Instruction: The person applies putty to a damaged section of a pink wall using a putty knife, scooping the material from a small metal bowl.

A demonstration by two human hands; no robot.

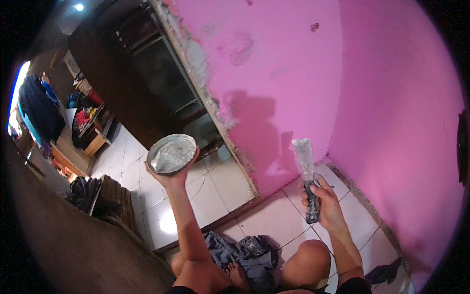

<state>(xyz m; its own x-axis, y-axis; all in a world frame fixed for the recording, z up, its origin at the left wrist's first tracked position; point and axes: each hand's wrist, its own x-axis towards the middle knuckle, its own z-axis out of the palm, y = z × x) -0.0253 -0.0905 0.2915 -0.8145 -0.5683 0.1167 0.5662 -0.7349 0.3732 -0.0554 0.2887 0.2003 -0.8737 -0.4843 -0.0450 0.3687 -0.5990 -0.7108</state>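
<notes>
My left hand (pixel 172 177) is raised on the left, its fingers wrapped around a shallow round metal dish (pixel 172 153) from below. A smeared grey-white paste coats the inside of the dish. On the right, my right hand (pixel 327 200) grips the dark handle of a putty knife (pixel 306 171), blade pointing up. Whitish residue covers the blade and spots the handle. Both are held apart from the pink wall (pixel 289 68), which shows rough patches and a crumbling, bare left edge.
Beyond the wall's edge stands a dark brown wooden piece (pixel 117 73). Dark cloth (pixel 254 257) lies between my legs on the tiled floor (pixel 264 215), with a low step beside it. Another dark cloth (pixel 384 272) lies at lower right. Clothes (pixel 41 110) hang at far left.
</notes>
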